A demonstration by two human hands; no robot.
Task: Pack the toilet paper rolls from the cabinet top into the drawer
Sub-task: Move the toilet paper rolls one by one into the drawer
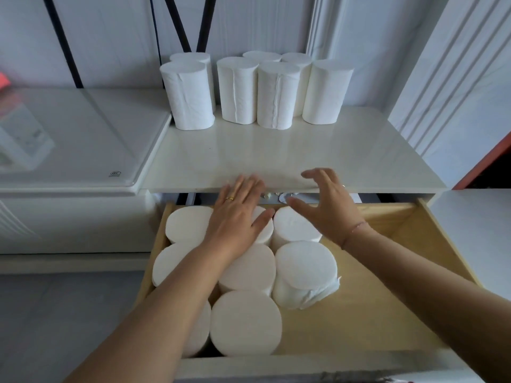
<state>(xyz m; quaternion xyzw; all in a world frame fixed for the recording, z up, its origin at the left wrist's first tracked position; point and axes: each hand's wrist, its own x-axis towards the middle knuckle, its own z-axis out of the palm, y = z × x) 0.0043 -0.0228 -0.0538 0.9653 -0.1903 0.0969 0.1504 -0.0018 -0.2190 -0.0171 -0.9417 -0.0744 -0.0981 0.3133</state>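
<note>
Cabinet top (276, 161): smooth, glossy cream slab with a straight front edge; its front half is bare, well clear of anything standing on it.
Drawer (387, 286): pulled out under the cabinet top, pale raw wood, flat floor and thin square walls; the right half of the floor is open and unfilled.
Side unit (83, 139): white, glossy, rounded corner, butted against the cabinet's left edge.
Rolls in the drawer (246, 322): soft matte white cylinders standing on end, round tops up, packed touching one another in the left half; one near the middle (305, 275) has a loose, wrinkled wrap at its side.
Rolls on the cabinet top (278, 95): seven, upright, slightly squashed oval, clustered at the back against the wall.
Left hand (239, 214): palm down, fingers (249, 186) flat and spread, resting on a back-row roll, grasping nothing; a gold ring shows.
Right hand (329, 208): fingers (315, 174) released and curved, above a back-row roll (293, 225); contact cannot be told.
</note>
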